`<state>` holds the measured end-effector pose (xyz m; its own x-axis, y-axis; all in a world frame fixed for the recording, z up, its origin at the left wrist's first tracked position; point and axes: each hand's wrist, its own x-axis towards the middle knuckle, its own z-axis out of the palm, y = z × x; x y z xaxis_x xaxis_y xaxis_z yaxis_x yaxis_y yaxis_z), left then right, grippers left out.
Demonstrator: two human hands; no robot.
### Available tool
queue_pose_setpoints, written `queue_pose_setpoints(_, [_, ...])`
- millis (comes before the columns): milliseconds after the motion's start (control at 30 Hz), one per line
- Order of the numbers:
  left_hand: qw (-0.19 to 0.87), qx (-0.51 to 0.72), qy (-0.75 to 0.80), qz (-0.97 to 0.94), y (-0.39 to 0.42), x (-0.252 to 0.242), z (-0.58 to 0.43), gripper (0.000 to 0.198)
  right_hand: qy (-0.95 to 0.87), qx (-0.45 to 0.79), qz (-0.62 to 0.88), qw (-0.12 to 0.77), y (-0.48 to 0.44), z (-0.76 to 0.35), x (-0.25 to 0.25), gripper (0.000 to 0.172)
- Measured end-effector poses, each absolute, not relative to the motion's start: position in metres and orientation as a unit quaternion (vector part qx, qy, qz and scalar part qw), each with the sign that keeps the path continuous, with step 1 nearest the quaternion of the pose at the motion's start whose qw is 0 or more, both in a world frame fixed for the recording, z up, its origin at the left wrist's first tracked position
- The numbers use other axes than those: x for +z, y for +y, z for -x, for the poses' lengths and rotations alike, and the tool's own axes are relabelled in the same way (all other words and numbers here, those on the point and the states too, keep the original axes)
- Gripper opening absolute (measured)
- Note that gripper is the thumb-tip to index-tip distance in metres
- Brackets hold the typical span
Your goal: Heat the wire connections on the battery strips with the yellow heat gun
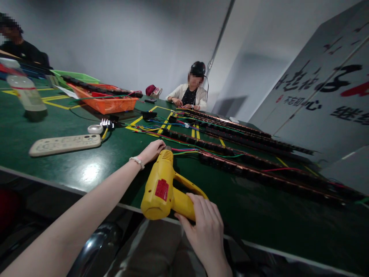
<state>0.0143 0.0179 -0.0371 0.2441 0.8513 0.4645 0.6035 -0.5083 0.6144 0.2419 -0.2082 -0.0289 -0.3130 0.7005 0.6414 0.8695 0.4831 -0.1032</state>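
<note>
My right hand (206,219) is wrapped round the handle of a yellow heat gun (158,188), whose metal nozzle points away from me over the green table. Just left of that nozzle is my left hand (153,151), its fingers curled and closed. Coloured wires (186,150) run from behind the nozzle to the right. Whatever the left fingertips hold is hidden by the hand and the gun. The wires lead into a long black strip with copper-coloured edges (230,166) lying on the table.
More long strips (248,132) lie behind. At the left are a phone (66,145), a white oval case (95,129), an orange basket (106,104), a green basket (76,77) and a bottle (27,96). A co-worker (190,92) sits across the table (121,154), another person (23,48) far left.
</note>
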Motion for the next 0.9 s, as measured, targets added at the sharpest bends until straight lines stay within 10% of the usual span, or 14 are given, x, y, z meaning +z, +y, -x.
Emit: queue_pose_setpoints(900, [0.128,0.39,0.453,-0.791,0.015,-0.038,-0.014,0.018,-0.736,-0.27,0.551,0.286,-0.209,-0.297,-0.034,0.043])
